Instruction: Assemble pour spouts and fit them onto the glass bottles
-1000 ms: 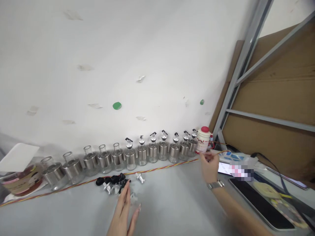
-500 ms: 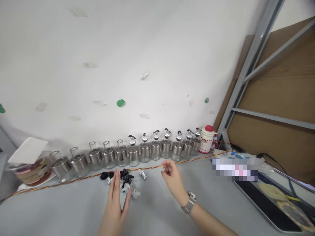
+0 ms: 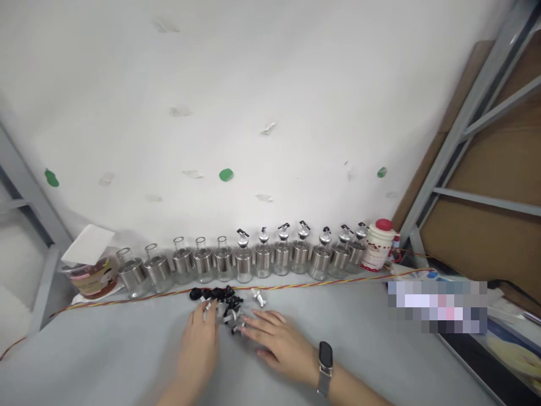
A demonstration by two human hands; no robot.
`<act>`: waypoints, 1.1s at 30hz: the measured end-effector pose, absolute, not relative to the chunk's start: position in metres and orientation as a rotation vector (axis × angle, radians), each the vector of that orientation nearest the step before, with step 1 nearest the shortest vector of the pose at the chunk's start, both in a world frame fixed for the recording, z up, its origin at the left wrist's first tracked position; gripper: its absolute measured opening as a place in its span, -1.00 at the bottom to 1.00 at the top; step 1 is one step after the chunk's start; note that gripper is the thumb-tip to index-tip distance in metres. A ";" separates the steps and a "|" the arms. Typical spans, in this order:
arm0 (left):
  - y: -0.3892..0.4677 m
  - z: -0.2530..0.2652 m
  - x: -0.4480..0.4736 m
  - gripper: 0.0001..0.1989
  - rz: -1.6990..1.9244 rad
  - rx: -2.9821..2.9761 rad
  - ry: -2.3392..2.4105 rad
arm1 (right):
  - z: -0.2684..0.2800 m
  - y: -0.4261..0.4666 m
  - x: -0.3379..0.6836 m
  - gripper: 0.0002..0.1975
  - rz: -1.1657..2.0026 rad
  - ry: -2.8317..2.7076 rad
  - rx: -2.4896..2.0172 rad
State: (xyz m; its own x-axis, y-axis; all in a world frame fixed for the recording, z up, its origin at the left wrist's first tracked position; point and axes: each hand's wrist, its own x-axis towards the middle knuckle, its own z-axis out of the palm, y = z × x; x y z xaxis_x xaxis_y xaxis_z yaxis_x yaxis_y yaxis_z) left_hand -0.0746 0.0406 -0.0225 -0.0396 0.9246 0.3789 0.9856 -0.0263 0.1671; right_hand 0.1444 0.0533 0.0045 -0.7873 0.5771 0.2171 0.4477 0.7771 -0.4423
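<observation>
A small pile of black and pale plastic stopper parts (image 3: 230,303) lies on the grey table between my two hands. My left hand (image 3: 199,338) is palm down at the pile's left side, fingers stretched forward and touching the nearest pieces. From the right, my right hand (image 3: 285,345) reaches in with its fingers spread, their tips against the pale pieces. Neither hand grips anything that I can see. A silver pour spout (image 3: 259,298) lies just behind my right fingertips. Behind the pile stand glass bottles with steel bands: several open-necked ones (image 3: 182,262) at left, several with pour spouts (image 3: 244,264) at right.
A red-and-yellow twisted cord (image 3: 296,285) runs along the table before the bottles. A labelled tub (image 3: 93,282) stands at the left end, a red-capped white jar (image 3: 377,248) at the right. A dark flat tray-like object (image 3: 473,361) lies at right. Behind is a white wall (image 3: 296,84).
My right hand has moved left and down to the pile, its curled fingers now spread. My left hand has turned palm down over the pile's near-left edge. The view has shifted left.
</observation>
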 end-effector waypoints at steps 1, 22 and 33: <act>0.043 -0.021 -0.077 -0.63 -0.563 -2.025 -2.094 | 0.004 0.054 0.144 -0.52 0.510 -2.642 -0.777; 0.069 -0.024 -0.104 -0.61 -0.577 -2.061 -2.069 | -0.017 0.053 0.159 -0.72 0.329 -2.418 -0.953; 0.073 -0.022 -0.105 -0.83 -1.086 -2.007 -2.083 | 0.016 0.039 0.156 -0.87 0.684 -1.958 -1.046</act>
